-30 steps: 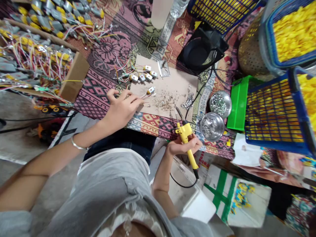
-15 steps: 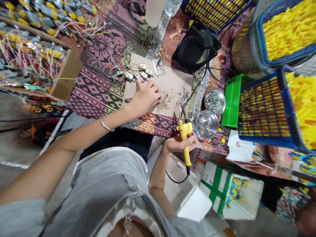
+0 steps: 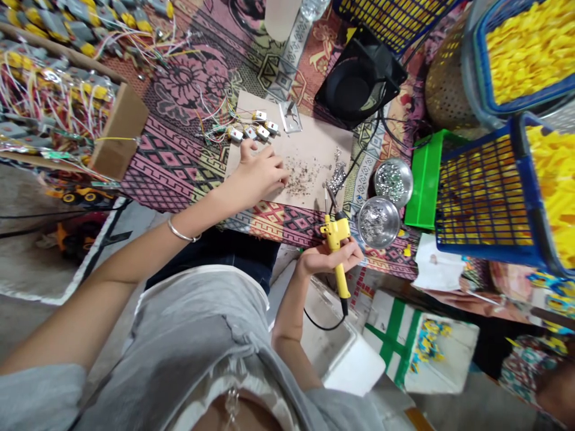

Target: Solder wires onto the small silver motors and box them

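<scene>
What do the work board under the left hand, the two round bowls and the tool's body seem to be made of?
Work board: likely cardboard or fibreboard; matte tan, flat, littered with specks.
Two round bowls: probably polished metal; mirror-like rims.
Soldering tool in the right hand: glossy yellow plastic body, apparently, with a dark metal tip.

Left hand (image 3: 258, 173) is covering part of the cardboard sheet (image 3: 309, 149); whatever is lying under the palm and fingers is staying hidden, so grip can't be told. Soldering iron (image 3: 336, 239) tip is reading too thin to place against the debris. Small motors (image 3: 254, 129) are showing too small for detail. Yellow-part baskets (image 3: 516, 54) are running off the right edge.
</scene>
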The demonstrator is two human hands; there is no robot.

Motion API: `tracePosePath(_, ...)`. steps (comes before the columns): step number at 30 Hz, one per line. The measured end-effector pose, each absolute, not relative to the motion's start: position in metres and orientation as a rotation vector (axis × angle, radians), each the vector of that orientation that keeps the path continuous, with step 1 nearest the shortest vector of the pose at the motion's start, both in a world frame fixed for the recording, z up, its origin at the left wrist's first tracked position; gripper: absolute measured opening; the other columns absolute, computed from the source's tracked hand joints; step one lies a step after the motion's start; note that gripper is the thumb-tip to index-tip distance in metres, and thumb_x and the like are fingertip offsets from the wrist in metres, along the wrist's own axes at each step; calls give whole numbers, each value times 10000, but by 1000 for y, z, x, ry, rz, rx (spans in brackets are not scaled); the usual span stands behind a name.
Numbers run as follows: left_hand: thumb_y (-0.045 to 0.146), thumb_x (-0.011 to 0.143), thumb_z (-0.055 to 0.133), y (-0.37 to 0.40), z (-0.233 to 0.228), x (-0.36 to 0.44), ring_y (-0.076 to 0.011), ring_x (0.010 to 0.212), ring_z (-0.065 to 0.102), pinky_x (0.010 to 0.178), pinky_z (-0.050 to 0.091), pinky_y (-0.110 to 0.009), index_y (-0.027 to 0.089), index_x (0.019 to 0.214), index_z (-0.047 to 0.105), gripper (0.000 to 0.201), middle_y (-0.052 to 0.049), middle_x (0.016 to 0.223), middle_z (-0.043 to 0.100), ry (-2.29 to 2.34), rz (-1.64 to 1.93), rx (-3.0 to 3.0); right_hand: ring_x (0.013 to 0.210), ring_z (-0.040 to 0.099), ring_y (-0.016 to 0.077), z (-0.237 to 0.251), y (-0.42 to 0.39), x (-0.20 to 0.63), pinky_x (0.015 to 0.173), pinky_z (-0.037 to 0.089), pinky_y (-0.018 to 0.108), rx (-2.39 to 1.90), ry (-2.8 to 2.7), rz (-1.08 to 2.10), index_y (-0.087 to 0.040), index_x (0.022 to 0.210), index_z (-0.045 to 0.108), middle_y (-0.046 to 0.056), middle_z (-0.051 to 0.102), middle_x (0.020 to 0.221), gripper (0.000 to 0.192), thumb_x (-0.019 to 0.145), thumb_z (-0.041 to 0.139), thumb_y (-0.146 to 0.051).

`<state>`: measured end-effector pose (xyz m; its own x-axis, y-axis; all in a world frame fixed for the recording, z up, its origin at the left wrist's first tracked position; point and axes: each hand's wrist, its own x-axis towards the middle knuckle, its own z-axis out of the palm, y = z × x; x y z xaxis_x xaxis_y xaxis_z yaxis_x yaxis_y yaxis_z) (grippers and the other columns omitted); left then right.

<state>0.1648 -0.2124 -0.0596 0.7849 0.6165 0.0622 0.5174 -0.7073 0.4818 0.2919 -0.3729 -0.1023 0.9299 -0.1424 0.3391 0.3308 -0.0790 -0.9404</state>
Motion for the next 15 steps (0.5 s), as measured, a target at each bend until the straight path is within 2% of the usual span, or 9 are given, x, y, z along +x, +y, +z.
tracePosePath(4, 180, 1017, 659, -214, -57, 162, -330, 1317, 560, 1153, 268, -587, 319, 937, 810, 220, -39, 1162, 766, 870, 297, 2468, 711, 510, 158, -103, -373, 292, 626, 494, 342, -1646, -153, -385, -290, 902, 372, -8, 388, 859, 299, 969, 443, -573)
tracePosePath(8, 224, 1062, 618, -218, -46, 152, -325, 1271, 577, 1137, 278, -580, 330, 1060, 799, 210, -49, 1176, 759, 905, 336, 2418, 711, 509, 160, -103, -373, 291, 624, 491, 340, -1611, -147, -378, -288, 885, 388, -11, 384, 836, 266, 964, 461, -531)
tracePosePath(11, 291, 1101, 568, -226, -36, 136, -335, 1266, 573, 1140, 283, -581, 294, 1149, 775, 213, -78, 1213, 741, 1016, 403, 2386, 733, 518, 159, -101, -372, 290, 656, 499, 346, -1571, -125, -374, -284, 867, 398, -9, 403, 836, 262, 953, 489, -513)
tracePosePath(15, 370, 1099, 564, -236, -36, 113, -389, 1301, 546, 1150, 298, -616, 234, 1144, 756, 239, -118, 1224, 725, 1209, 426, 2436, 735, 520, 170, -98, -370, 288, 669, 518, 374, -1626, -128, -410, -287, 862, 395, 0, 420, 842, 301, 954, 471, -563)
